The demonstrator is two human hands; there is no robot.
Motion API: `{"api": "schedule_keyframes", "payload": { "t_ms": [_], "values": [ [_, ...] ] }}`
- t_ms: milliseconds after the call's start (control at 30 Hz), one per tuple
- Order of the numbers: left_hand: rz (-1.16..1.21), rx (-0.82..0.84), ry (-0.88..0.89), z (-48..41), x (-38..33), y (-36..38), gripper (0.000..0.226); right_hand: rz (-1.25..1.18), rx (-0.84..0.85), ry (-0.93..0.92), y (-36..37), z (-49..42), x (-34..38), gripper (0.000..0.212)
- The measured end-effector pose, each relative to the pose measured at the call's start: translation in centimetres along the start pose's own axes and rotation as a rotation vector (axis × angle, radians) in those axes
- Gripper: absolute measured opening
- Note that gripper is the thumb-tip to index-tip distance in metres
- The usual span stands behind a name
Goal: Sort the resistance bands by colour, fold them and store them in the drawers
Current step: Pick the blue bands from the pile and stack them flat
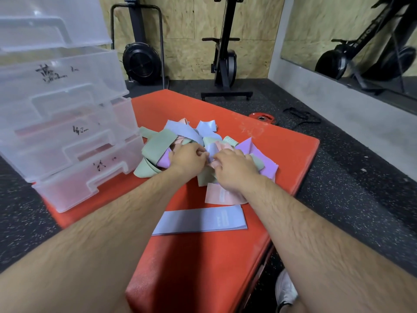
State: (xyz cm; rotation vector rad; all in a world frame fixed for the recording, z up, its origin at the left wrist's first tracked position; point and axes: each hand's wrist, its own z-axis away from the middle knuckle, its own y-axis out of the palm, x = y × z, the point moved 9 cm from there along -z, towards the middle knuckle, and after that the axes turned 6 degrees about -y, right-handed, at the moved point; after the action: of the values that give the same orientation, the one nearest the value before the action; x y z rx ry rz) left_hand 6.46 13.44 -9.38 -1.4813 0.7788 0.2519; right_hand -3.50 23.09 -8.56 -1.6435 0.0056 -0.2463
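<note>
A jumbled pile of resistance bands (162, 143) in green, blue, pink and purple lies on the red mat (203, 256). My left hand (188, 158) and my right hand (234, 169) are both on top of the pile. Their fingertips meet at a blue band (211, 151) in the middle, and both pinch it. One blue band (200, 220) lies flat and apart, closer to me. A pink band (220, 196) sticks out from under my right wrist. A clear plastic drawer unit (67, 132) with handwritten labels stands on the mat's left side, its drawers pulled partly out.
A red weight plate (261, 118) and a black strap (301, 116) lie on the speckled floor beyond the mat. Black exercise machines (225, 59) stand against the wooden wall. A mirror (361, 41) runs along the right wall. A white shoe (285, 290) shows at the bottom.
</note>
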Motion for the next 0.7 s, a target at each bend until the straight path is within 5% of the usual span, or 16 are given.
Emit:
{"api": "schedule_keyframes", "payload": {
  "t_ms": [167,467,700],
  "values": [
    [0.163,-0.137,-0.082,0.1,0.6,-3.8,0.015,-0.029,-0.036,0.013,-0.7,0.0,0.0,0.035],
    [-0.271,0.020,0.020,0.1,-0.1,0.2,0.046,-0.004,0.021,0.010,-0.2,0.6,0.1,0.037],
    [-0.141,-0.205,0.074,0.6,-1.6,-2.7,0.011,-0.037,0.036,0.007,-0.4,0.6,-1.1,0.039]
  ]
}}
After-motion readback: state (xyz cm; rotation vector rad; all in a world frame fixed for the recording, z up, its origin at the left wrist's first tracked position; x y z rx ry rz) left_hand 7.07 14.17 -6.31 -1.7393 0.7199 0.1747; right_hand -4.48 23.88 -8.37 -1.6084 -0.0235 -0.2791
